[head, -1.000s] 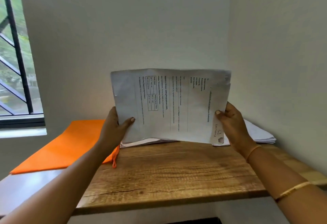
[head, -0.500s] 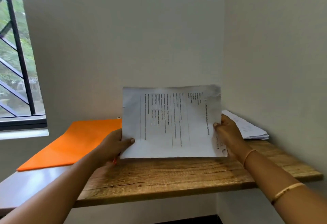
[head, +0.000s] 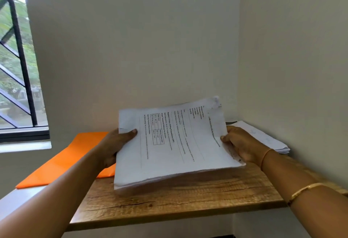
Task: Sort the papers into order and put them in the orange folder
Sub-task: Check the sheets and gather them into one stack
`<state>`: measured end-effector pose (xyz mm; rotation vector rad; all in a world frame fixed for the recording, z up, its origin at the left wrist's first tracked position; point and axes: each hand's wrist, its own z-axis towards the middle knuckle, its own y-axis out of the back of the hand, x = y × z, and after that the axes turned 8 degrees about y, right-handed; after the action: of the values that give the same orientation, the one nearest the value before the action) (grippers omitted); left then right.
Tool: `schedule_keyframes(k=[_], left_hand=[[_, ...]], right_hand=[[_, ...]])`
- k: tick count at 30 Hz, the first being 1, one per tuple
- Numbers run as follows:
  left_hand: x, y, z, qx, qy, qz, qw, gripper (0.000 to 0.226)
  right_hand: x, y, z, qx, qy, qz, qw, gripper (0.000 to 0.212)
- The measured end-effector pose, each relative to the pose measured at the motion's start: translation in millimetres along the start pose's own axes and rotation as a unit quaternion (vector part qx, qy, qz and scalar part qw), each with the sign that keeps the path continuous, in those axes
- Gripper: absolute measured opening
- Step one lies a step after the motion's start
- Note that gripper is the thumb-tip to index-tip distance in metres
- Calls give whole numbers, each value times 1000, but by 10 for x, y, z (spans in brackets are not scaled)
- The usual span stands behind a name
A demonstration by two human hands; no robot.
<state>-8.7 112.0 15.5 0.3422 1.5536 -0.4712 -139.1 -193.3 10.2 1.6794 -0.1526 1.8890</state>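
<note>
Papers (head: 175, 149) now tipped from upright to near-flat, low over worktop (head: 169, 205); contact cannot be told. Left hand (head: 114, 143) and right hand (head: 243, 143) each keep a closed grip on a side edge. Folder (head: 66, 160) lies just left, untouched. Judgement: squaring done, filing next.
</note>
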Motion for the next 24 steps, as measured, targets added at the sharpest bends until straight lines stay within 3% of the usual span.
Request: schedule_keyframes(k=[4, 6, 9, 10, 13, 17, 21, 24], left_hand=[[27, -147, -40, -118, -67, -14, 991, 17], [77, -210, -35, -159, -93, -68, 981, 17], [151, -339, 13, -222, -109, -141, 959, 16], [178, -394, 32, -240, -107, -160, 951, 15], [267, -590, 49, -278, -98, -198, 935, 20], [398, -811, -27, -317, -111, -195, 922, 37], [504, -834, -16, -348, -110, -200, 909, 41], [532, -881, -19, -352, -109, -202, 908, 39]], right_hand=[[52, -110, 6, -40, -12, -17, 999, 29], [59, -216, -5, -97, -7, -7, 995, 55], [50, -430, -7, -121, -54, 130, 983, 80], [64, -509, -2, -88, -78, 198, 973, 76], [224, -757, -64, 35, -89, 324, 941, 34], [365, -949, 56, -16, -11, 382, 924, 42], [403, -945, 72, -57, -2, 412, 909, 55], [351, -980, 33, -80, -17, 359, 930, 34]])
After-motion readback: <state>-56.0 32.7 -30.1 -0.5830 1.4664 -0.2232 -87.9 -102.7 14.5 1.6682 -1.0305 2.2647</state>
